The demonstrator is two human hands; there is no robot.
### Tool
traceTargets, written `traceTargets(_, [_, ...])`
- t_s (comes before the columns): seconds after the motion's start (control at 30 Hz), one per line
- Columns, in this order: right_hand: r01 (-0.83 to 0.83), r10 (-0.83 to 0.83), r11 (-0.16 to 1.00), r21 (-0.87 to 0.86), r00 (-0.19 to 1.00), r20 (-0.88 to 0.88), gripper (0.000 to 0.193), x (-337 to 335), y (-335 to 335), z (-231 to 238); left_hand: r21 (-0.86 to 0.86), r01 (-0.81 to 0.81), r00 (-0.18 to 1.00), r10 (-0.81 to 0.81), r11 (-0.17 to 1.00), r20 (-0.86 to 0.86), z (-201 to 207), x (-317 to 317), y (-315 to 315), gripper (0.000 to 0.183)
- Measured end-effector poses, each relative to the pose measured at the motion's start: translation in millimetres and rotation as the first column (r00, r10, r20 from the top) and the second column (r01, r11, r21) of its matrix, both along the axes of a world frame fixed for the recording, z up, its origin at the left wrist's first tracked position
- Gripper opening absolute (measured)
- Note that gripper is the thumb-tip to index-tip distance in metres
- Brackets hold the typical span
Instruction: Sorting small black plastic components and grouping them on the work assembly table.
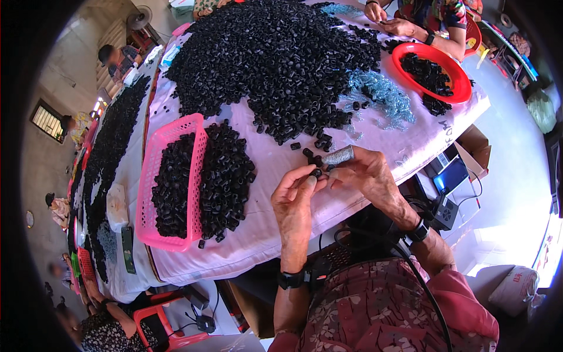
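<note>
My left hand (295, 202) pinches a small round black plastic cap (316, 173) between thumb and fingers, just over the near edge of the table. Close against it, my right hand (368, 176) has its fingertips curled together beside a dark piece; whether that is a separate cap is too small to tell. A silvery-grey wrap (338, 155) covers one right finger. A few loose caps (308, 153) lie just beyond my fingers. Farther off rises a large heap of black caps (275, 64), with a tangle of clear bluish plastic bits (381, 97) at its right side.
Left of my hands, a pink perforated basket (197, 176) holds black caps, with a smaller pile (226, 176) against it. A red basin (463, 88) of black pieces stands far right, near a co-worker's hands (390, 20). Other people sit along a second table at left.
</note>
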State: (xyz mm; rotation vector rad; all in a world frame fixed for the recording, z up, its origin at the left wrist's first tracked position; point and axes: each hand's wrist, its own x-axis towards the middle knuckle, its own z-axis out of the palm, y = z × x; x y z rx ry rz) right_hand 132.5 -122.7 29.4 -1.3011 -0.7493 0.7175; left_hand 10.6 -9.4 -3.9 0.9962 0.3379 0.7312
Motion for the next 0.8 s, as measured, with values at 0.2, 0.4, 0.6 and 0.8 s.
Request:
traceTargets(0.2, [0.029, -0.026, 0.999, 0.043, 0.997, -0.066, 0.019, 0.1, -0.2, -2.2, -0.002, -0.015, 1.0, 0.015, 1.0, -0.004, 1.2, 0.6, -1.7, 0.019])
traceTargets(0.4, [0.087, -0.087, 0.993, 0.081, 0.996, -0.006, 0.016, 0.3, -0.6, -5.4, 0.004, -0.024, 0.999, 0.024, 1.0, -0.026, 0.5, 0.3, -1.1, 0.018])
traceTargets(0.6, [0.11, -0.093, 0.986, 0.126, 0.987, -0.129, 0.016, -1.9, 3.2, -6.5, -0.006, -0.035, 0.999, 0.034, 0.999, -0.018, 2.8, 2.6, -3.1, 0.016])
traceTargets(0.8, [0.096, -0.08, 0.984, 0.148, 0.991, -0.11, 0.017, -5.1, 4.9, -7.2, 0.022, -0.008, 1.0, 0.008, 1.0, -0.012, 4.1, 3.5, -3.3, 0.015])
